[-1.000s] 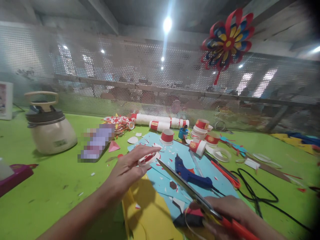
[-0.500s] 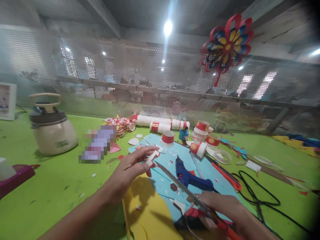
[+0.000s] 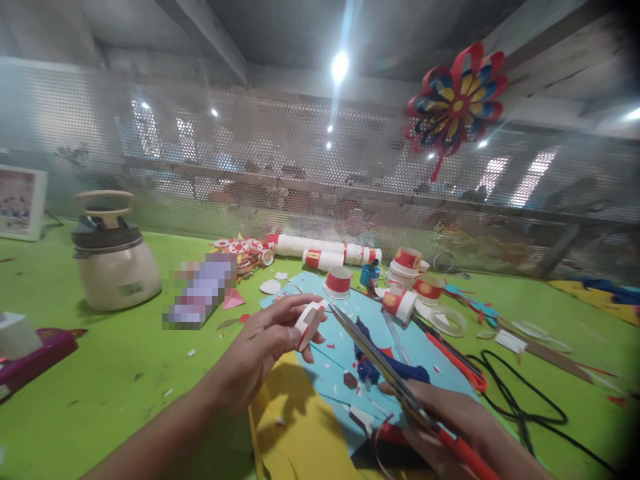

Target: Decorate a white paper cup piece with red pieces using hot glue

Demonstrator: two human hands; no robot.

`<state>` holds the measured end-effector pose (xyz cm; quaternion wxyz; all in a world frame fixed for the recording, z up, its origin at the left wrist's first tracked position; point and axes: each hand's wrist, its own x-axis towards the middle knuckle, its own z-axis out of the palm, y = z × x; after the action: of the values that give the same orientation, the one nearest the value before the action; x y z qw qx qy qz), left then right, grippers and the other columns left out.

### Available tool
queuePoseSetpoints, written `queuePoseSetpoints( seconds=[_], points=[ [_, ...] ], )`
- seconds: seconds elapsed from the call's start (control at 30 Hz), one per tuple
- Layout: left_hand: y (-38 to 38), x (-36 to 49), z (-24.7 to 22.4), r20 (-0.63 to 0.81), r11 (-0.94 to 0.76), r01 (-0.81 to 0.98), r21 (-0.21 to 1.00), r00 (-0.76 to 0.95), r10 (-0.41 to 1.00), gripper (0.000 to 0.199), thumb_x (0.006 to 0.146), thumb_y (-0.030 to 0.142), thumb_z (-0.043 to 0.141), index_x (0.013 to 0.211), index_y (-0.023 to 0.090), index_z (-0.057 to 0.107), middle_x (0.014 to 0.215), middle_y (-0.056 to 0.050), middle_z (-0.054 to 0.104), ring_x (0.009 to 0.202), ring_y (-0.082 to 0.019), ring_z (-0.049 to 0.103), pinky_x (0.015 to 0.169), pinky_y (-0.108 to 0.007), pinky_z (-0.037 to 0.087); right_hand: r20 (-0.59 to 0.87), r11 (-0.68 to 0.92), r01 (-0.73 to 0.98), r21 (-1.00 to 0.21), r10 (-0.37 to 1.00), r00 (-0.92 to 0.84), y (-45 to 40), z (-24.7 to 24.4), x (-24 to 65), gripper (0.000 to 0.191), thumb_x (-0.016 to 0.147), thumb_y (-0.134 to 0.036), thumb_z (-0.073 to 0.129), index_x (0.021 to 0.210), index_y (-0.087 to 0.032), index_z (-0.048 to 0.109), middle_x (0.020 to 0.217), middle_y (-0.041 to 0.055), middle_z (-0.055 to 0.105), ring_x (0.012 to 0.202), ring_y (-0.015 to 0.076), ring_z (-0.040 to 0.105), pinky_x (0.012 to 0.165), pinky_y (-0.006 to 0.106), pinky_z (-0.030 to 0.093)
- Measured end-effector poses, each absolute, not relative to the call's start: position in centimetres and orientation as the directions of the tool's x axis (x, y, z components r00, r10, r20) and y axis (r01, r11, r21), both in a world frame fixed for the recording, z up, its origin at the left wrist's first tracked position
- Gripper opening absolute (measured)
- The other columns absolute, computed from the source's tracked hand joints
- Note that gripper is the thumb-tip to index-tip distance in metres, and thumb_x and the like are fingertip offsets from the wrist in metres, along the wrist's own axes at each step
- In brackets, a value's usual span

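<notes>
Between the thumb and fingers of my left hand [image 3: 273,340] is a small white and red paper piece [image 3: 310,325], with its flat face turned partly toward me. My right hand [image 3: 450,420] is wrapped round the red handles of a pair of scissors [image 3: 383,363]. The blades are slightly parted, and their tips point up and left, close to the paper piece's right side. Under the scissors, a blue glue gun [image 3: 405,369] lies on light blue paper [image 3: 320,380] scattered with scraps. Yellow sheets [image 3: 300,427] lie below my left hand.
Red and white paper cups [image 3: 337,282], a long cup roll [image 3: 320,248] and a blue jar [image 3: 370,275] stand behind. On the right are a red cutter [image 3: 457,360] and black cable [image 3: 520,400]. A jug [image 3: 117,267] and a purple tray [image 3: 40,360] are at left.
The paper piece in my left hand has turned to show more of its face. The scissors have moved slightly right and up, their blades now parted. The view has shifted a little.
</notes>
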<state>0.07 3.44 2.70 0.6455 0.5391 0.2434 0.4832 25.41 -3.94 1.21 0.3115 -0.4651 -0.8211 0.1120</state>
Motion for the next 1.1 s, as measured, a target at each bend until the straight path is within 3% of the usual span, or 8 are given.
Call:
queuePoseSetpoints(
  seconds=[0.2,0.37,0.6,0.7,0.8,0.9,1.1],
  points=[
    [3.4,0.3,2.6,0.186,0.0,-0.409,0.912,0.414,0.891,0.037,0.071,0.016,0.06,0.107,0.017,0.064,0.097,-0.009,0.063,0.08,-0.021,0.059,0.066,-0.031,0.05,0.267,0.54,0.696,-0.474,0.841,-0.47,-4.0,0.6,25.4,0.016,0.087,-0.031,0.055,0.091,-0.026,0.069,0.072,0.0015,0.071,0.062,0.0155,0.064,0.058,0.023,0.053],
    [3.5,0.2,2.3,0.165,0.073,-0.46,0.885,0.457,0.874,0.032,0.077,0.02,0.057,0.109,0.014,0.061,0.097,-0.011,0.062,0.076,-0.02,0.061,0.064,-0.03,0.051,0.286,0.501,0.681,-0.535,0.865,-0.412,-4.3,0.7,25.7,0.021,0.087,-0.033,0.057,0.103,-0.03,0.07,0.095,0.0053,0.075,0.08,0.021,0.071,0.066,0.027,0.057],
    [4.0,-0.2,1.9,0.16,0.177,-0.521,0.835,0.538,0.828,0.037,0.086,0.027,0.05,0.119,0.012,0.056,0.093,-0.013,0.065,0.071,-0.02,0.063,0.061,-0.027,0.049,0.319,0.411,0.641,-0.648,0.911,-0.262,-3.2,-0.2,25.6,0.031,0.086,-0.035,0.055,0.112,-0.026,0.069,0.092,0.0033,0.075,0.078,0.0198,0.07,0.071,0.027,0.056],
    [4.2,-0.2,1.7,0.166,0.174,-0.516,0.839,0.546,0.821,0.031,0.088,0.027,0.05,0.113,0.011,0.058,0.094,-0.013,0.065,0.072,-0.02,0.064,0.061,-0.026,0.049,0.347,0.361,0.726,-0.586,0.921,-0.178,-2.8,-0.8,26.0,0.034,0.084,-0.035,0.054,0.113,-0.023,0.068,0.084,0.0027,0.074,0.071,0.0195,0.068,0.067,0.028,0.054],
    [4.4,-0.2,1.5,0.155,0.171,-0.501,0.848,0.543,0.825,0.026,0.09,0.029,0.052,0.109,0.013,0.058,0.093,-0.013,0.066,0.072,-0.02,0.065,0.058,-0.024,0.048,0.348,0.327,0.782,-0.531,0.925,-0.151,-2.5,-0.9,26.1,0.036,0.085,-0.037,0.052,0.114,-0.021,0.066,0.095,0.0054,0.074,0.082,0.023,0.068,0.075,0.033,0.053],
    [4.5,0.0,1.3,0.139,0.178,-0.491,0.853,0.542,0.829,0.024,0.091,0.029,0.052,0.108,0.013,0.058,0.092,-0.014,0.067,0.069,-0.019,0.065,0.056,-0.023,0.048,0.259,0.265,0.827,-0.497,0.954,-0.15,-2.3,-0.4,25.8,0.033,0.088,-0.037,0.05,0.114,-0.023,0.064,0.106,0.0059,0.071,0.092,0.0242,0.066,0.082,0.035,0.05],
    [4.4,0.0,0.9,0.141,0.226,-0.498,0.837,0.596,0.791,0.027,0.094,0.026,0.043,0.108,0.009,0.06,0.088,-0.018,0.069,0.068,-0.021,0.067,0.056,-0.023,0.05,0.203,0.099,0.958,-0.269,0.978,-0.044,-1.9,-1.0,25.2,0.041,0.086,-0.031,0.053,0.124,-0.017,0.058,0.11,0.0135,0.066,0.101,0.0288,0.061,0.087,0.039,0.045]
  ],
)
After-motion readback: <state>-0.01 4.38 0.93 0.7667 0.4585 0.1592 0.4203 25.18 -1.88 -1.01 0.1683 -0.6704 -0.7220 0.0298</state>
